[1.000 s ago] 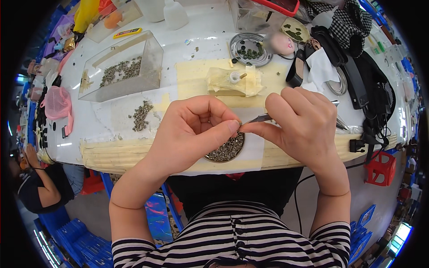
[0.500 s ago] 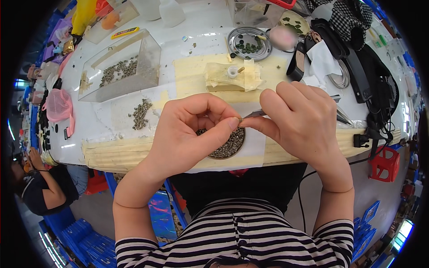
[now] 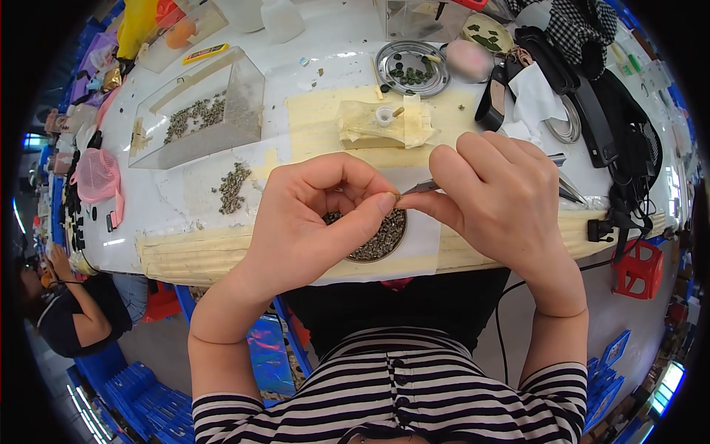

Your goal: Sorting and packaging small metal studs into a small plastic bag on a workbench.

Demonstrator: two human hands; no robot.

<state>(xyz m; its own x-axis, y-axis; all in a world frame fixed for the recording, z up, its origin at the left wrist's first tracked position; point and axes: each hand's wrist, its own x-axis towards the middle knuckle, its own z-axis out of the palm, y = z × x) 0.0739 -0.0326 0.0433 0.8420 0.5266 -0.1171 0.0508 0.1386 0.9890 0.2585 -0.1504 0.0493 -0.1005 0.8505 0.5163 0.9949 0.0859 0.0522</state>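
My left hand [image 3: 318,214] is closed, thumb and forefinger pinching a tiny metal-coloured piece [image 3: 398,197] whose shape is too small to make out. Against its fingertips, my right hand [image 3: 495,200] grips slim grey metal tweezers [image 3: 423,187], with the thumb and forefinger near their tip. Both hands meet just above a round dish [image 3: 379,255] filled with small greyish metal pieces, partly hidden by my left hand. Beyond the fingers sits a block wrapped in yellowish tape [image 3: 362,133], with a small white cup [image 3: 384,116] on top.
A clear bin [image 3: 248,126] and a loose pile of small pieces [image 3: 231,189] lie to the left. At the far side stands a metal plate with dark green bits [image 3: 436,85]. Black straps [image 3: 592,118] crowd the right. Another person [image 3: 78,314] sits at far left.
My hands keep nearly the same pose, fingertips still together over the dish. The view has shifted very slightly.
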